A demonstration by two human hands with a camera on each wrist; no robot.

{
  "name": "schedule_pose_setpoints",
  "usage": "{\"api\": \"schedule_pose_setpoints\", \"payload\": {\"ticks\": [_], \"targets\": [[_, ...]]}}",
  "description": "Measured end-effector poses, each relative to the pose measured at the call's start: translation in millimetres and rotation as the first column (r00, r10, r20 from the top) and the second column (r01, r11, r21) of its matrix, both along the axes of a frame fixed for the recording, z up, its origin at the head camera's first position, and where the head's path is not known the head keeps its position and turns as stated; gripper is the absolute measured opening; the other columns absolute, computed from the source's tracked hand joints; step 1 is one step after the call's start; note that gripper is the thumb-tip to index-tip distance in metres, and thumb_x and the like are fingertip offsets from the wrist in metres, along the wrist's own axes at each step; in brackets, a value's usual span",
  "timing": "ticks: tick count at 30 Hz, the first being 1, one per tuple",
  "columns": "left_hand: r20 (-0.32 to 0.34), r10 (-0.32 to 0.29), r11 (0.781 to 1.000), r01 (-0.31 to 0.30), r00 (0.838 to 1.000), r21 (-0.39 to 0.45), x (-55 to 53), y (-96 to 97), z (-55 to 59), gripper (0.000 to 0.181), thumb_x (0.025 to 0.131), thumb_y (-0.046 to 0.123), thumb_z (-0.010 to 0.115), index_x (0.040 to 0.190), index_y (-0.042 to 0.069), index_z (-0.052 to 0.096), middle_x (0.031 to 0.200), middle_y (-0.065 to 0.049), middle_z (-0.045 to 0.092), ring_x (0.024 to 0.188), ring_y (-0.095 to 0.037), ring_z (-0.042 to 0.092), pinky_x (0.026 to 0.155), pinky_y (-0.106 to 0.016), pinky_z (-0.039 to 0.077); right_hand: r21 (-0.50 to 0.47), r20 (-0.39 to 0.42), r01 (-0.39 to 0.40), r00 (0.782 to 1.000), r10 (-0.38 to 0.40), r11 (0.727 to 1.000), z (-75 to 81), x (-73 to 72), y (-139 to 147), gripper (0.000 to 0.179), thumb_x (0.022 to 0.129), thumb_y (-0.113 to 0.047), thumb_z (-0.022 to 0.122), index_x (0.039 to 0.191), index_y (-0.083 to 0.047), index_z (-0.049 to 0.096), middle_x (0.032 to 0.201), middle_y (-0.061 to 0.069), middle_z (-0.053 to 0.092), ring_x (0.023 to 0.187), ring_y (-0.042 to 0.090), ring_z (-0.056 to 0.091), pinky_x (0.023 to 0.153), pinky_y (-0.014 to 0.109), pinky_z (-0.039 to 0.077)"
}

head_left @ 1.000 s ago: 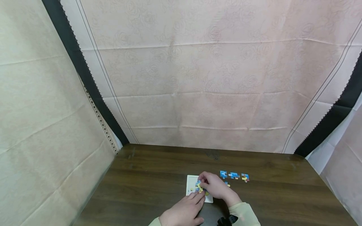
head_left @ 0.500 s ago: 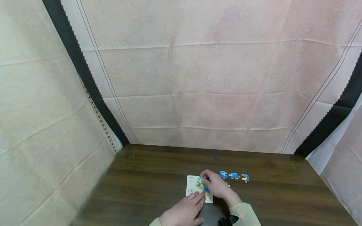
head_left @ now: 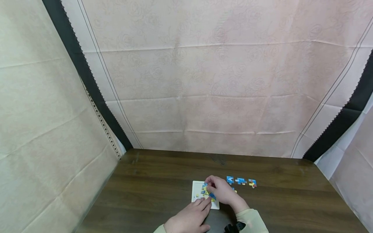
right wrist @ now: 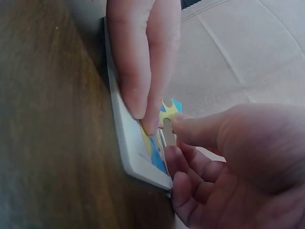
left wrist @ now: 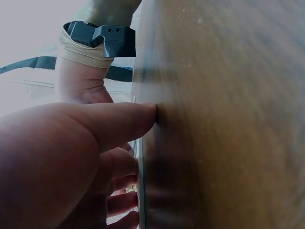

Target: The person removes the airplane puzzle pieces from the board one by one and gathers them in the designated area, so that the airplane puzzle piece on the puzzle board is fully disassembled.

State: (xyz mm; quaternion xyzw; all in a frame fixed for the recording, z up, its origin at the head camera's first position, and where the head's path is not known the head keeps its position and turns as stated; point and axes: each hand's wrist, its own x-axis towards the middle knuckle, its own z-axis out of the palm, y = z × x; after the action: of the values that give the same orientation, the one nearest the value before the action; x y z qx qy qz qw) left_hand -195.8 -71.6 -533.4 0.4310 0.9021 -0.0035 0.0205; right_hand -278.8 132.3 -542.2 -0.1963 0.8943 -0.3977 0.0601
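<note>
A white puzzle tray (head_left: 197, 185) lies flat on the table, partly covered by both hands. My right hand (head_left: 223, 193) pinches a jigsaw piece (right wrist: 168, 112) between thumb and fingers, its yellow and blue face tilted up over the tray. The left hand (head_left: 190, 216) lies at the tray's near side with straight fingers, and its fingertips (right wrist: 151, 125) press on a yellow and blue piece (right wrist: 156, 155) inside the rim. In the left wrist view the left thumb (left wrist: 136, 119) stretches out close to the table surface.
Several loose jigsaw pieces (head_left: 241, 181) lie to the right of the tray, one partly hidden behind the right hand. The dark wooden table (head_left: 163, 174) ends at a pale cloth wall (head_left: 209, 123). A black camera band (left wrist: 102, 39) circles the right wrist.
My right hand shifts slightly away from the left fingertips and then back left over the tray, with the jigsaw piece still pinched. The left hand stays in place.
</note>
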Motion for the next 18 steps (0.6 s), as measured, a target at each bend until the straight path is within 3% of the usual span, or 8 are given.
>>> {"api": "schedule_pose_setpoints", "payload": {"ticks": [10, 18], "targets": [[0.017, 0.003, 1.0, -0.003, 1.0, 0.006, 0.6, 0.4, 3.6, 0.069, 0.105, 0.053, 0.064, 0.157, 0.009, 0.054, 0.166, -0.004, 0.044, 0.146, -0.017, 0.044, 0.115, -0.03, 0.043, -0.023, 0.043, 0.003, 0.999, -0.002, 1.0, 3.2, 0.8, 1.5, 0.013, 0.106, -0.017, 0.069, 0.118, -0.012, 0.07, 0.093, -0.004, 0.061, 0.086, 0.018, 0.057, 0.078, 0.037, 0.049], [-0.024, -0.006, 1.0, 0.006, 1.0, 0.004, 0.5, 0.1, -0.8, 0.069, 0.104, 0.053, 0.064, 0.155, 0.007, 0.056, 0.165, -0.005, 0.045, 0.144, -0.017, 0.046, 0.114, -0.029, 0.044, -0.045, 0.039, -0.023, 0.999, 0.025, 0.999, 6.4, 4.0, 7.5, 0.013, 0.106, -0.019, 0.07, 0.115, -0.01, 0.07, 0.098, -0.002, 0.064, 0.09, 0.019, 0.058, 0.081, 0.04, 0.052]]}}
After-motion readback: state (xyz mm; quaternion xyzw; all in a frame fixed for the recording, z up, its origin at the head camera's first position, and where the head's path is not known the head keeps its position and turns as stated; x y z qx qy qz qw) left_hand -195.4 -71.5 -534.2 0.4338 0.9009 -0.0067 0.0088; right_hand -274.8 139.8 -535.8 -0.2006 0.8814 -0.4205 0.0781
